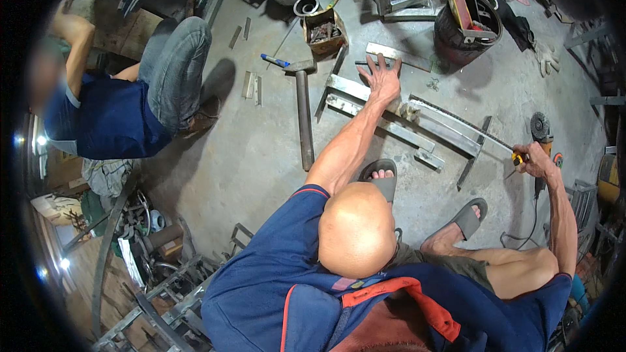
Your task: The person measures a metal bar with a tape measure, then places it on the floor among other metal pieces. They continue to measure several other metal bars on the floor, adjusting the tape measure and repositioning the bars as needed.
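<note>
My right hand (537, 160) is closed around a yellow-and-black tape measure (519, 158). Its dark blade (463, 120) runs out leftward along a silver metal bar (450, 132) on the floor. My left hand (381, 81) has its fingers spread over the far side of the bars, close to a short flat metal strip (399, 56); whether it touches the metal I cannot tell. A shorter metal bar (391, 128) lies nearer my feet, alongside the first. Dark crosspieces stand under the ends, one of them a dark metal bar (475, 153) at the right.
A long hammer (304, 111) and a blue marker (275, 60) lie to the left. Beyond are a box of metal scraps (326, 34) and a black bucket (450, 42) holding a yellow-and-red tool. An angle grinder (541, 132) lies at right. Another person (124, 114) sits far left.
</note>
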The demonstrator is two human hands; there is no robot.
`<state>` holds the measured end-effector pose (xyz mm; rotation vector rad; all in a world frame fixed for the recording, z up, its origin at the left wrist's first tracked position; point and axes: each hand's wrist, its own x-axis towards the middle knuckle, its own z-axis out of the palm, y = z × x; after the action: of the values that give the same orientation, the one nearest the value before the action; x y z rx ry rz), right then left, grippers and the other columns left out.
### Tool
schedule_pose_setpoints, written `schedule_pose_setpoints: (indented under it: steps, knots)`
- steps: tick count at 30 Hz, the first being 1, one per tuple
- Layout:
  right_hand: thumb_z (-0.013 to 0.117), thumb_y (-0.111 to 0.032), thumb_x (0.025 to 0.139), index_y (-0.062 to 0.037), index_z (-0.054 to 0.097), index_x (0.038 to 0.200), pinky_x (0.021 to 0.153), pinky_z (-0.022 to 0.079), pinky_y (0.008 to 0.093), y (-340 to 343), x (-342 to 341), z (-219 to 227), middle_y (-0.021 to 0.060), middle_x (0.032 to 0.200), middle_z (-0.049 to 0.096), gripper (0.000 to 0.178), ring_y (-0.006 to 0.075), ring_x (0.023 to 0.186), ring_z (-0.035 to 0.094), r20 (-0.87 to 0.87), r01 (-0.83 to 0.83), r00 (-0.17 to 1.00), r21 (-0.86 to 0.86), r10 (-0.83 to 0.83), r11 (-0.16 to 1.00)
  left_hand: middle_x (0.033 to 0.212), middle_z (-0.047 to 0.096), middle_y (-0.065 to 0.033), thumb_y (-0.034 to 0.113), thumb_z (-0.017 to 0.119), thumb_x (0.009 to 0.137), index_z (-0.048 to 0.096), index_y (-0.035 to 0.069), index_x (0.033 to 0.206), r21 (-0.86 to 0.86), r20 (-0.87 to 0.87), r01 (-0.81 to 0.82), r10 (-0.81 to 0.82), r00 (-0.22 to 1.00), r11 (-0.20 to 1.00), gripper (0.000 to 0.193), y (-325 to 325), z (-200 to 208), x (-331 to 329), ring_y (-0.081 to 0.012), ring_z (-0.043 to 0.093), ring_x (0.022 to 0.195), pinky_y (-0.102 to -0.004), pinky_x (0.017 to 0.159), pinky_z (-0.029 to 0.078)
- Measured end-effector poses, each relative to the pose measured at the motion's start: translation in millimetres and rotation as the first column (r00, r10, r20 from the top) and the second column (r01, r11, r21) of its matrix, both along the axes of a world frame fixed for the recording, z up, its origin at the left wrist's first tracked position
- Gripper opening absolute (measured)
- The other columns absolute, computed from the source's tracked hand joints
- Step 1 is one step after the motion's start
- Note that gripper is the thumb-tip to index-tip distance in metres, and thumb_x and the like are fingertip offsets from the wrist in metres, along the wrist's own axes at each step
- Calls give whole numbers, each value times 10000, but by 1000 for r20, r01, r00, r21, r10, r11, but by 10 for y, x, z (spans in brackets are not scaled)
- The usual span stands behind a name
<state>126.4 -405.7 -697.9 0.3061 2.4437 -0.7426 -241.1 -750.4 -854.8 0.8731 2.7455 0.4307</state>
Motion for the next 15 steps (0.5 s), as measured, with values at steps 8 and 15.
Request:
schedule_pose_setpoints:
  steps: [8, 15]
  knots:
    - [771, -44, 632, 27, 698, 1039, 671, 521, 379, -3, -18, 46, 164, 712, 635, 419, 236, 639, 594, 60, 27, 998, 16, -28, 1000, 1622, 196, -286, 106, 620, 837, 474, 325, 1519, -4, 52, -1, 2, 999, 1000, 731, -1, 29, 7, -616, 61, 1490, -866, 1065, -8]
    - [765, -54, 639, 8, 695, 1020, 693, 520, 392, -37, -72, 156, 171, 738, 642, 392, 223, 686, 610, -70, 137, 988, -45, -140, 990, 1637, 195, -281, 139, 638, 832, 439, 349, 1541, -53, 47, -3, 6, 999, 999, 766, 18, 3, 2, -613, 79, 1492, -871, 1063, 22]
